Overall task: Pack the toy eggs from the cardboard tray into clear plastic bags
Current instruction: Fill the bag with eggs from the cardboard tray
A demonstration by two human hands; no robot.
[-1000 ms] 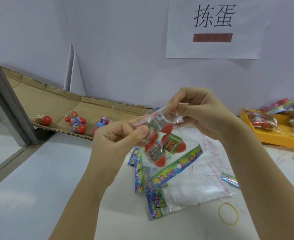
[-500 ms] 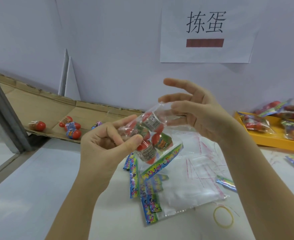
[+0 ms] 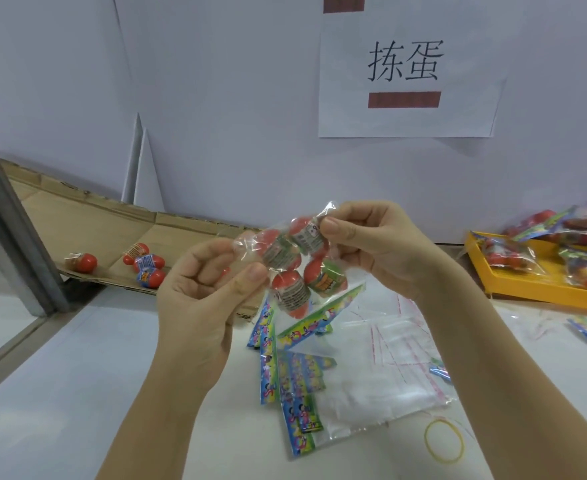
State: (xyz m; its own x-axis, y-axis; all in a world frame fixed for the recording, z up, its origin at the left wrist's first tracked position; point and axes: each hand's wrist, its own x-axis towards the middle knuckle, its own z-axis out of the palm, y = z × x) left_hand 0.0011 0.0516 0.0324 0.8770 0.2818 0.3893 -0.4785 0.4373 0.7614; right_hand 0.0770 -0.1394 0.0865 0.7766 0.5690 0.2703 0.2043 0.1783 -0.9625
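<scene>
Clear plastic bag (image 3: 299, 268): held in the air between both hands, above the table (image 3: 43, 393); its colourful header strip hangs at the lower end.
Bagged toy eggs (image 3: 290, 294): red with printed wrappers, bunched inside the held bag; four or perhaps five, as they overlap.
Left hand (image 3: 202, 289): thumb and fingers pinch the bag's left edge.
Right hand (image 3: 371, 251): thumb and curled fingers pinch the bag's upper right corner.
Cardboard tray (image 3: 77, 216): lies at the table's left rear, against the wall.
Loose toy eggs (image 3: 150, 268): four lie on the cardboard tray, three clustered and one apart to the left.
Empty bags (image 3: 361, 386): flat pile on the table below the held bag.
Yellow tray (image 3: 513, 289): at the right, carrying filled bags.
Rubber band (image 3: 444, 441): yellow, on the table just beside the pile.
</scene>
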